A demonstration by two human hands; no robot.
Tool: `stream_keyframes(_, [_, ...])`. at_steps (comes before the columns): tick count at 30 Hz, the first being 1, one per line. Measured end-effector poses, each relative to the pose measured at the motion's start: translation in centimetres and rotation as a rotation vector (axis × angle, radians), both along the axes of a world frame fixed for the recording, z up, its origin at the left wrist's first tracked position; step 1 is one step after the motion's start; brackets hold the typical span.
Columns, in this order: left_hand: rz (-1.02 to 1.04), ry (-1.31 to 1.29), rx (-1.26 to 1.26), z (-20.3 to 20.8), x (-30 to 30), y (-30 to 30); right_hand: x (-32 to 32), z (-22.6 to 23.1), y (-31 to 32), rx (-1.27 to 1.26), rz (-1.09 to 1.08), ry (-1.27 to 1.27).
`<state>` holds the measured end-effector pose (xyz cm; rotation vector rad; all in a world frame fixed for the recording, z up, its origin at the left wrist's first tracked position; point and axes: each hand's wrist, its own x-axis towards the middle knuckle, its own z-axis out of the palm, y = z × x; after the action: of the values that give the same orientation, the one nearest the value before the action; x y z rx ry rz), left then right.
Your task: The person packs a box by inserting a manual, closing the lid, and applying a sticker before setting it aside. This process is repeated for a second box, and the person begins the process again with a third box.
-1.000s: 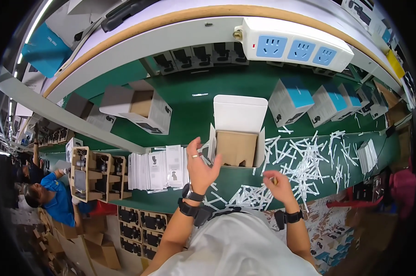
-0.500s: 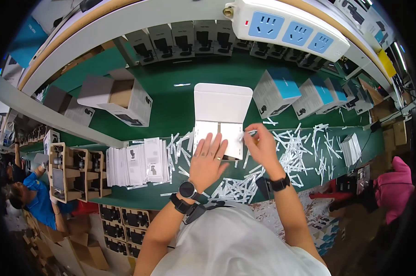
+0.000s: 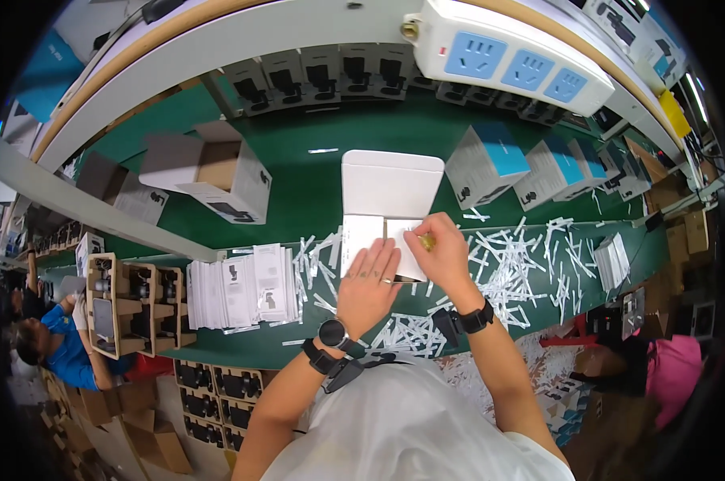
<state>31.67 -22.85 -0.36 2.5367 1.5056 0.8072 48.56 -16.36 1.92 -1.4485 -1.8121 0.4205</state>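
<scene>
A white cardboard box (image 3: 391, 183) with its lid raised lies in front of me at the middle of the bench. My left hand (image 3: 370, 276) presses flat on the box's left inner flap (image 3: 364, 232), fingers stretched out, a ring on one of them. Over the right inner flap (image 3: 402, 232), my right hand (image 3: 442, 255) is closed in a pinch. A small shiny yellowish piece (image 3: 428, 240) shows at its fingers; its kind cannot be made out. A narrow gap runs between the two flaps.
Loose white strips (image 3: 506, 264) litter the green bench right of the box. Printed leaflets (image 3: 246, 284) are stacked at left. An open carton (image 3: 234, 176) stands behind them; blue-topped boxes (image 3: 486, 164) are at right. A power strip (image 3: 514, 60) hangs overhead. A person in blue (image 3: 66, 345) works at far left.
My right hand has moved left from the box's right edge onto the right flap, and the yellowish piece now shows at its fingers. My left hand stays flat on the box.
</scene>
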Motion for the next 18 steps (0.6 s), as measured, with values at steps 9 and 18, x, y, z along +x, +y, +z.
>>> stream_keyframes(9, [-0.022, -0.122, -0.033, -1.3, -0.7, -0.3, -9.1, 0.8, 2.1, -0.043, 0.182, -0.195])
stream_keyframes(18, [0.031, -0.243, 0.024, -2.5, 0.4, -0.1, 3.2, 1.6, 2.1, -0.260, 0.151, 0.755])
